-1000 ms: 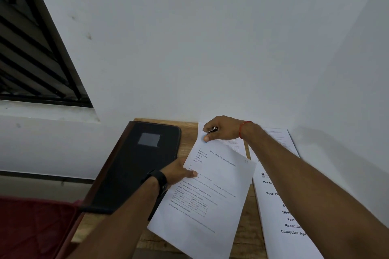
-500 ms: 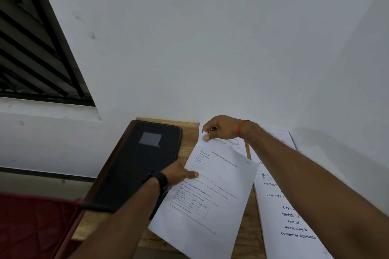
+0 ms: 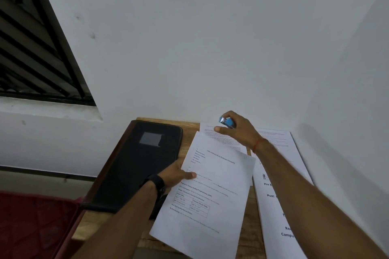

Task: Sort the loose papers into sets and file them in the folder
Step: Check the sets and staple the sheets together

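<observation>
one thin sheet pinched at its left edge, a small blue tool in the other hand

the left hand [image 3: 179, 175] pinches the top sheet [image 3: 212, 193] at the middle of its left long edge, thumb on the printed face and fingers hidden beneath. the right hand [image 3: 236, 131] grips a small blue object [image 3: 227, 122], likely a stapler though too small to be sure. its thumb reaches out over a far sheet [image 3: 223, 140] near the table's [image 3: 190, 127] back edge, and contact there cannot be told.

the top sheet lies mid-table, between the closed black folder [image 3: 136, 168] along the left edge and a right-hand stack [image 3: 273, 208] of printed pages along the right edge. its left margin overlaps the folder's near corner.

it looks light, limp and easy to crease or slide. a one-edge pinch would probably let the free side droop, so a hold on both long edges, or a palm under the middle, seems safer. whether it is one leaf or several cannot be told.

its long axis runs from the table's front edge toward the back, tilted so the heading end leans left of straight, toward the folder's far corner. the print reads upright from the person's side
</observation>
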